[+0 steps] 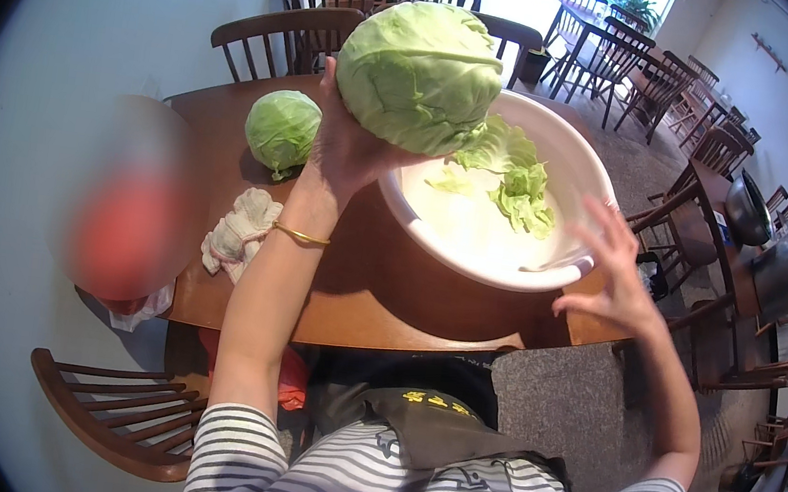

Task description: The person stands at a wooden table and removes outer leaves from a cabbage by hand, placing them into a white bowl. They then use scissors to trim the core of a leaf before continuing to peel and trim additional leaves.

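A large green cabbage [420,77] rests in my left hand [352,147], which is raised over the table with its palm under the head and fingers up the side. To the right of a wide white basin [471,256], my right hand [614,258] is held up with fingers spread and nothing in it, slightly blurred. Several torn cabbage leaves [525,198] lie inside the basin. A second, smaller cabbage [282,131] sits on the table left of my left wrist. Below it lies a pair of crumpled white gloves [240,232], close to my forearm.
The basin stands on a brown wooden table [360,281]. A blurred red shape [125,233] is at the table's left end. A wooden chair [122,414] stands at lower left. Farther right are a metal pot [786,273], a dark bowl [751,206] and several more chairs.
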Demonstrator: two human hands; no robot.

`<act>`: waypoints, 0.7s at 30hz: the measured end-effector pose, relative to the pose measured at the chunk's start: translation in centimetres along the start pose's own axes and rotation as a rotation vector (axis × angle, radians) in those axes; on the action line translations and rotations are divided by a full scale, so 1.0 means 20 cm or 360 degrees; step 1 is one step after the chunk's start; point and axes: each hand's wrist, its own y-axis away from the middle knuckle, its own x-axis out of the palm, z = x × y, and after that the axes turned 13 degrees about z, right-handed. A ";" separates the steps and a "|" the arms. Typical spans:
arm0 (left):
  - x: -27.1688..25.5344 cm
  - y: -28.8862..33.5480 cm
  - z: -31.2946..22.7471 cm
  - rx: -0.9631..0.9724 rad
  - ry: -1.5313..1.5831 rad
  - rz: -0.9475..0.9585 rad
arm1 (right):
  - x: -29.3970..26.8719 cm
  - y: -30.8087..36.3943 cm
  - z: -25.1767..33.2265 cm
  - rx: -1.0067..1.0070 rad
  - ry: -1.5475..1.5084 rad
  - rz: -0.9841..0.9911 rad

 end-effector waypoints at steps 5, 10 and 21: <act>0.01 0.06 -0.02 0.0053 0.0054 -0.0084 | 0.18 -0.19 0.09 0.0045 0.0142 -0.0195; -0.02 0.02 -0.06 0.0028 0.0062 -0.0194 | 0.29 -0.59 0.08 0.0017 0.0135 -0.0375; 0.03 0.06 -0.07 -0.0074 -0.0179 -0.0426 | 0.05 -0.90 0.10 -0.0082 -0.1556 -0.0542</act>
